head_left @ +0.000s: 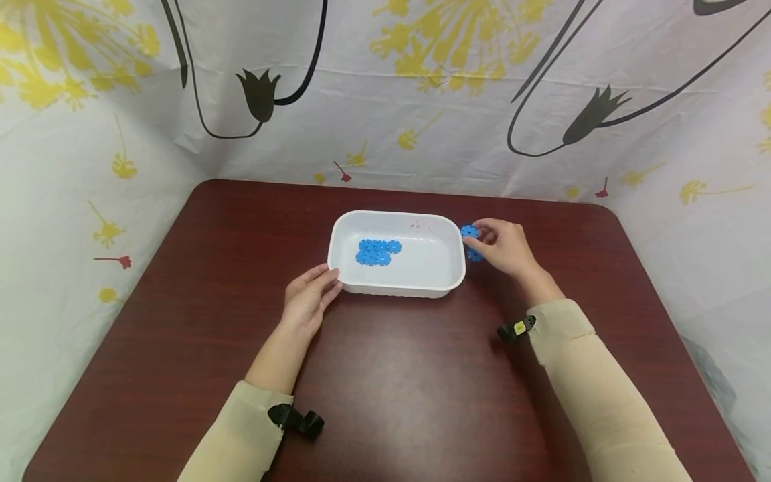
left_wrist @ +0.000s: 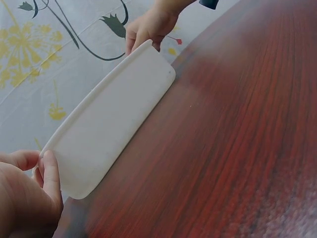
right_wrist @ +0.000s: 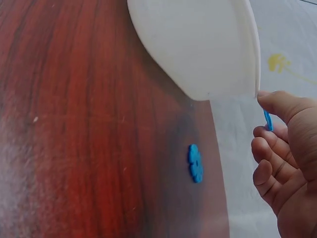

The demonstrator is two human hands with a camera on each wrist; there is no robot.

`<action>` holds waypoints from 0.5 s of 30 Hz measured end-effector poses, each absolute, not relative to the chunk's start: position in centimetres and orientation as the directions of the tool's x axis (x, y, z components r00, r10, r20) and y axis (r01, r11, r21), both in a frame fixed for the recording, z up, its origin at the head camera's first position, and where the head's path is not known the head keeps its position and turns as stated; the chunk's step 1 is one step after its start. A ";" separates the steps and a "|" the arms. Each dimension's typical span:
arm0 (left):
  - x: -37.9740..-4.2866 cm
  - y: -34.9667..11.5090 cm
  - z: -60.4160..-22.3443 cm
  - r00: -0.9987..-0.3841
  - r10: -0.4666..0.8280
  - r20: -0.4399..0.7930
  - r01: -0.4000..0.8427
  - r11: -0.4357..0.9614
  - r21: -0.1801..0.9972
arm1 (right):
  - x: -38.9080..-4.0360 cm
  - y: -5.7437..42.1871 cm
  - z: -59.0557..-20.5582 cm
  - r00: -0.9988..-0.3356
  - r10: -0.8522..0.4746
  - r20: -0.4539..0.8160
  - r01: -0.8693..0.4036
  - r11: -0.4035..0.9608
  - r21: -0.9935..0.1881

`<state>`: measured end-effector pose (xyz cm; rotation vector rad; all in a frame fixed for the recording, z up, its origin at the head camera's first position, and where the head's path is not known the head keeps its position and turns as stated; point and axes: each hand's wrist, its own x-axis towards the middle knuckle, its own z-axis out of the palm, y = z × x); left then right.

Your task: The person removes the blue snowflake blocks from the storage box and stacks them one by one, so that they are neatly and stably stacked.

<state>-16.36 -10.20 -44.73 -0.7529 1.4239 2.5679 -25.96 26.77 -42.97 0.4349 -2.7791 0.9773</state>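
A white plastic tray (head_left: 421,274) sits on the dark red table, with several blue flower-shaped discs (head_left: 376,252) bunched in its left half. My left hand (head_left: 308,300) grips the tray's near left corner, thumb on the rim and fingers against the outside; the left wrist view shows this hand (left_wrist: 32,193) too. Between thumb and fingers, my right hand (head_left: 508,249) pinches one blue disc (head_left: 469,231) just outside the tray's right rim. In the right wrist view the pinched disc (right_wrist: 268,120) appears edge-on. A second disc (right_wrist: 195,163) lies on the table below that hand.
The wooden table (head_left: 385,375) has rounded far corners. A white cloth (head_left: 361,120) with yellow and dark plant prints hangs behind it and along both sides. Each sleeve carries a small black camera, one at the left wrist (head_left: 295,420), one at the right (head_left: 516,329).
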 end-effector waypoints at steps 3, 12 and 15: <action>-16.3 -10.2 -44.7 -0.871 -0.142 -0.470 -0.324 -0.553 0.768 | -25.9 27.2 -43.4 -0.949 -0.208 0.238 -0.311 0.750 -0.583; -16.4 -10.2 -44.8 -0.871 -0.144 -0.470 -0.325 -0.549 0.770 | -26.1 28.5 -45.1 -0.956 -0.217 0.196 -0.291 0.781 -0.553; -16.4 -10.2 -44.8 -0.871 -0.142 -0.470 -0.327 -0.545 0.772 | -26.0 29.0 -45.4 -0.962 -0.223 0.158 -0.273 0.787 -0.554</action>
